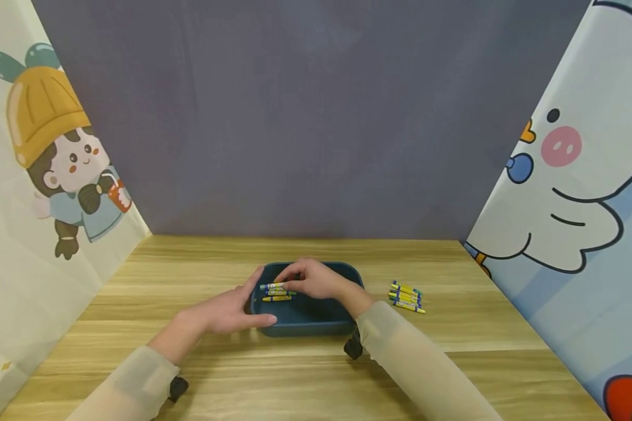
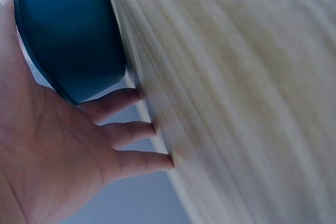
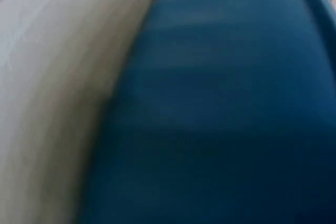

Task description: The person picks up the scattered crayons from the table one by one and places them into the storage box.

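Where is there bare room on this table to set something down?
The table is bare behind the blue box up to the grey backdrop, between the sleeves in front, and right of the loose crayons. It's crowded at the box's left end: the left hand lies against it, and the right hand is inside at the other crayons.

On my head feed I see a wood-grain table (image 1: 479, 298) bearing a dark blue tray (image 1: 311, 330) and, to its right, yellow crayons (image 1: 406, 297) side by side.

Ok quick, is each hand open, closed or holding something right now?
Left hand: open, against the tray.
Right hand: at crayons inside it; can't tell whether it's holding one.
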{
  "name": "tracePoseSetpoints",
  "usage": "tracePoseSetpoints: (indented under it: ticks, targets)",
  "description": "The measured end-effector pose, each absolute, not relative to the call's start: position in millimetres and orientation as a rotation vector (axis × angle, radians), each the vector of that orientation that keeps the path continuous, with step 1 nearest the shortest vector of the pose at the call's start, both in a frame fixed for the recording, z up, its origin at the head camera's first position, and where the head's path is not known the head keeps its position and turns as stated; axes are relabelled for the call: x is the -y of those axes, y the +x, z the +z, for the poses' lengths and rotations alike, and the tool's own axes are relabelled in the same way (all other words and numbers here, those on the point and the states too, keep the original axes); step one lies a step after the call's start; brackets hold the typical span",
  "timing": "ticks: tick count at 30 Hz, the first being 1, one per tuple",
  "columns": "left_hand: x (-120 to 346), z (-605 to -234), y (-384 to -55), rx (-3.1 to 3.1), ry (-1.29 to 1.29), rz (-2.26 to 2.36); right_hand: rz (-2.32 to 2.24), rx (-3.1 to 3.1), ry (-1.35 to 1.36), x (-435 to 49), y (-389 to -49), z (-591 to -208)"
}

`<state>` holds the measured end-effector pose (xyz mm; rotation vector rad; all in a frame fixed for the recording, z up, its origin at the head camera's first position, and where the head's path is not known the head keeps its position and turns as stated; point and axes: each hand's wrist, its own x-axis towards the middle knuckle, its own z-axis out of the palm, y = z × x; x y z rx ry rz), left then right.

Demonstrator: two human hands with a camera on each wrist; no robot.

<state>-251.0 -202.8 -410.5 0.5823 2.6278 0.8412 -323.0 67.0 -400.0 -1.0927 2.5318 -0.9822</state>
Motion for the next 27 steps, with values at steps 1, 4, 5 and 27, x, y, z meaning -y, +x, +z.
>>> tracePoseSetpoints:
  ticks: [1,4,5,27]
  targets:
    - [203,-410,-251,-2.631,0.583,0.839,-0.986,-2.526,-1.087,-66,-324,-402]
    - [203,-410,-250,-2.636,0.587,0.834,-0.973,-2.523,-1.066,-64,-325,-410]
    - [203,-410,-250,-2.636,0.588,0.833,-0.958,-2.530,-1.057,-63,-326,-412]
    - [203,-412,-251,-2.640,0.591,0.800,-0.767,-2.578,-1.176,-53,-328,-423]
